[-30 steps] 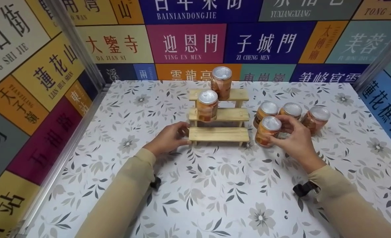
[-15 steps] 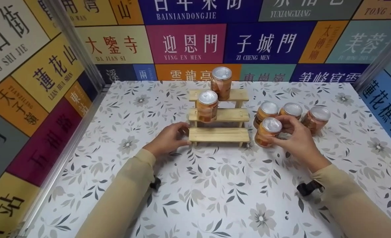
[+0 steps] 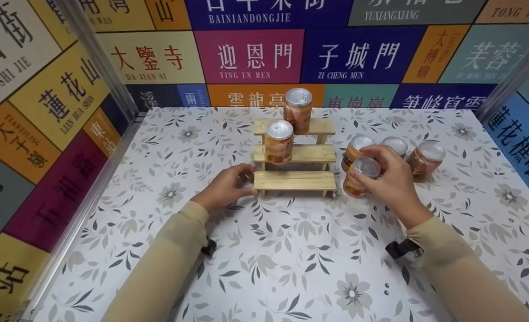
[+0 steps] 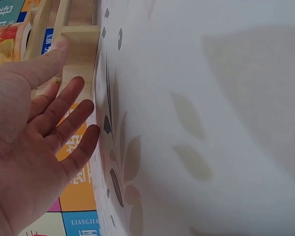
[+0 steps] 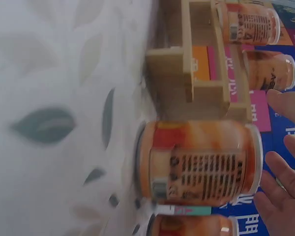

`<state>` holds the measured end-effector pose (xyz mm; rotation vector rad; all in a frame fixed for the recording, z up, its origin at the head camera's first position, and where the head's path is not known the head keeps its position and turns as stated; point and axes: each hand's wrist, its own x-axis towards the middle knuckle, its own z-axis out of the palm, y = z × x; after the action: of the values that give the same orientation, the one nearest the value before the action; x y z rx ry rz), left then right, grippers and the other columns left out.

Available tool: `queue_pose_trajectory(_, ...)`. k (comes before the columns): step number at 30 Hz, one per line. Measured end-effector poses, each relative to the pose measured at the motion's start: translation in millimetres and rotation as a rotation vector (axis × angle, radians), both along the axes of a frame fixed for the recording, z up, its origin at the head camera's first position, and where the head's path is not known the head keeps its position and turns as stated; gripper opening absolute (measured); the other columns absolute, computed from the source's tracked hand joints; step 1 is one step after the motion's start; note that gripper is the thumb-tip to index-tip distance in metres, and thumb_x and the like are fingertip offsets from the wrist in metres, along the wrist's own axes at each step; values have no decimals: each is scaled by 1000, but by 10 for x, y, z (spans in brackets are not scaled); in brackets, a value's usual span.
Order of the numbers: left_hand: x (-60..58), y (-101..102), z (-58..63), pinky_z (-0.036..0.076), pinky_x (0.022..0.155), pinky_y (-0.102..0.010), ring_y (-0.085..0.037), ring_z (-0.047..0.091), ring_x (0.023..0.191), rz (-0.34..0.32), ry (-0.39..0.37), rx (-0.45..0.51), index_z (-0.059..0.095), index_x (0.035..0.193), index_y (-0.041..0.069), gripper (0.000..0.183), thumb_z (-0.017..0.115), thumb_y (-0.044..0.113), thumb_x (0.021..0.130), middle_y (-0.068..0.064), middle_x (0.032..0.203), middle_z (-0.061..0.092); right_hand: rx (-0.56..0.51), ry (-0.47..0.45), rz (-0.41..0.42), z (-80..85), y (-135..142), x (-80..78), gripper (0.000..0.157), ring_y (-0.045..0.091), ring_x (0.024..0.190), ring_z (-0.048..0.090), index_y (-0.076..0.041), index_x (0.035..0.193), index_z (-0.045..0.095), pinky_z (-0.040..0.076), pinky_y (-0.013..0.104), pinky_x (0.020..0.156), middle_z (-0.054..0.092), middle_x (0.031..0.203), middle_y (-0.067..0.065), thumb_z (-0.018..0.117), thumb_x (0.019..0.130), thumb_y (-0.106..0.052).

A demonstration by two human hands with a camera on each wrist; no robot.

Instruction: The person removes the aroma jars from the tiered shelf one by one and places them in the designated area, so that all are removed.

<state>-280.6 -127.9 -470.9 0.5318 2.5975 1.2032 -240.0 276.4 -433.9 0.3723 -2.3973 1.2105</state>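
A three-step wooden stand [image 3: 295, 180] bears one orange-labelled can [image 3: 298, 117] on its top step and another can [image 3: 279, 148] on the middle one. At the stand's left end is my left hand [image 3: 225, 185], fingertips by its side edge; the left wrist view shows the thumb at a wooden leg [image 4: 81, 39] and the other fingers loosely spread. To the right of the stand, an upright can [image 3: 356, 189] with a silver lid stands on the table. My right hand [image 3: 394, 181] is over this can [image 5: 201, 162], fingers relaxed around its lid level in the right wrist view.
Just behind the right hand stand three more cans: one at the left [image 3: 358, 144], one partly hidden [image 3: 395, 146], and one at the right [image 3: 427, 165]. A floral cloth [image 3: 264, 264] covers the table. Panels with printed signs [image 3: 251, 58] rise at the back and sides.
My right hand has risen slightly over the front can, its fingers now nearer the lid. The left hand stays by the stand. The whole head view has shifted a little.
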Motion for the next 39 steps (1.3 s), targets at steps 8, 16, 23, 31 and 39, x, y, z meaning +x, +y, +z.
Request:
queue_pose_trajectory(8, -8, -12, 10, 50, 107, -42, -25, 63, 118, -21, 28, 0, 57, 140, 9, 59, 83, 19, 88, -7, 125, 67, -55, -34, 86, 108, -478, -97, 56, 25, 125, 64, -11, 131, 65, 51, 44, 109, 67, 131, 8, 90, 82, -22)
queue_pose_trajectory(16, -11, -10, -9, 50, 108, -41, -25, 63, 118, -10, 44, 8, 56, 140, 7, 60, 83, 19, 88, -6, 122, 68, -55, -41, 175, 222, -949, -329, 62, 25, 122, 62, -8, 132, 62, 51, 40, 109, 65, 130, 10, 92, 78, -18)
queue_pose_trajectory(23, -8, 4, -1, 48, 110, -39, -23, 62, 120, -6, 19, -6, 55, 141, 11, 60, 83, 21, 88, -3, 124, 67, -63, -36, 182, 237, -1162, -439, 66, 24, 121, 65, -10, 136, 59, 52, 37, 107, 65, 133, 7, 91, 78, -13)
queue_pose_trajectory(31, 0, 8, 30, 48, 110, -40, -22, 62, 120, 6, 10, -14, 56, 140, 13, 58, 82, 21, 88, -1, 122, 67, -45, 35, 201, 264, -1338, -498, 65, 17, 120, 64, -13, 137, 61, 53, 29, 106, 64, 132, 4, 90, 80, -18)
queue_pose_trajectory(39, 17, 12, 10, 50, 106, -41, -25, 62, 118, -2, 2, -15, 55, 142, 10, 59, 82, 18, 89, -6, 124, 67, -67, 82, 162, 202, -1470, -515, 65, 17, 115, 66, -13, 135, 61, 54, 34, 104, 63, 130, 6, 92, 78, -22)
